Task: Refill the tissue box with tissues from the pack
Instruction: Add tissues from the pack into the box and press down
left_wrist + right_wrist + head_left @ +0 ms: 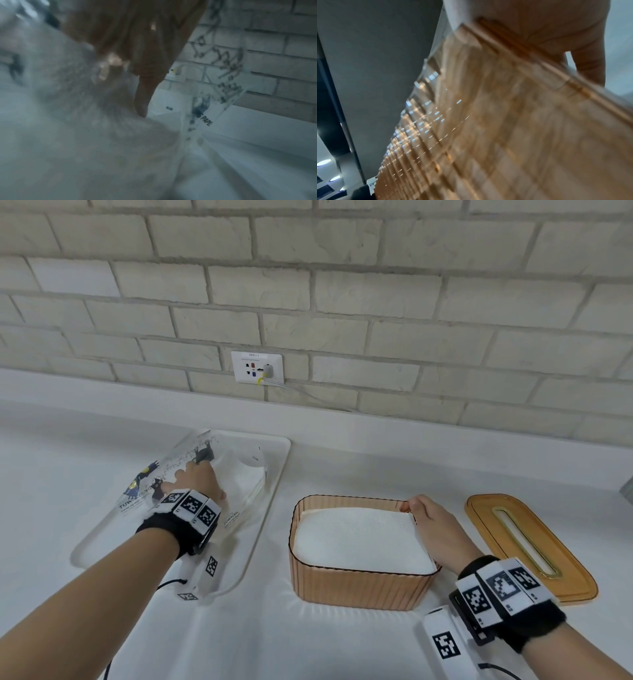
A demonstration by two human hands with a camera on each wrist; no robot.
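Note:
An amber ribbed tissue box (359,587) stands open at centre with a stack of white tissues (359,539) inside. My right hand (431,518) grips its right rim, fingers curled over the edge; close up, the palm (539,27) sits over the box wall (488,121). The clear printed tissue pack (239,474) lies on a white tray (281,446) at left. My left hand (195,477) holds the pack's film. The blurred left wrist view shows one finger (142,94) pointing down beside the printed film (205,119).
The amber lid (568,573) with a slot lies flat to the right of the box. A wall socket (257,368) with a plug and cable sits low on the brick wall behind. All of it rests on a white counter (342,460).

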